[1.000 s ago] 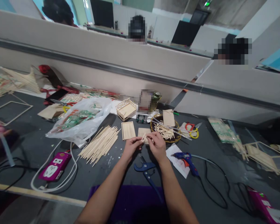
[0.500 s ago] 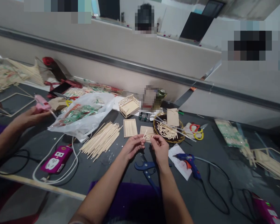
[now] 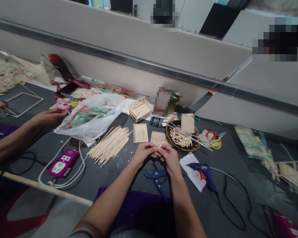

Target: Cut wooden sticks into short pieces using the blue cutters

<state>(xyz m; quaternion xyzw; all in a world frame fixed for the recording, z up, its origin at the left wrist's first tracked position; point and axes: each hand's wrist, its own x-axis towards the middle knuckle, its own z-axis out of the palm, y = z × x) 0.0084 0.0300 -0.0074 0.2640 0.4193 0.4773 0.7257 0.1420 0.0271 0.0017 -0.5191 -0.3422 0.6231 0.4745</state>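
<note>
My left hand (image 3: 144, 152) and my right hand (image 3: 169, 157) meet above the dark table (image 3: 109, 172), fingers pinched together on a short thin wooden stick (image 3: 160, 144) held between them. Blue cutting pliers (image 3: 157, 178) lie just under my wrists. Right behind my hands sit two flat panels of glued sticks (image 3: 140, 133), and beside them a round wicker basket (image 3: 182, 136) with several cut stick pieces. A pile of long sticks (image 3: 111, 144) lies to the left of my left hand.
A blue glue gun (image 3: 204, 170) rests on white paper at right, its black cord trailing right. Scissors (image 3: 213, 138), a small stick-built model (image 3: 140, 109), a plastic bag (image 3: 91, 117) and a pink power strip (image 3: 62, 163) lie around. Another person's arm (image 3: 22, 132) reaches in from the left.
My hands have stayed together on the stick, with small finger shifts. The other person's hand at left moved toward the plastic bag. The camera tilted down a little.
</note>
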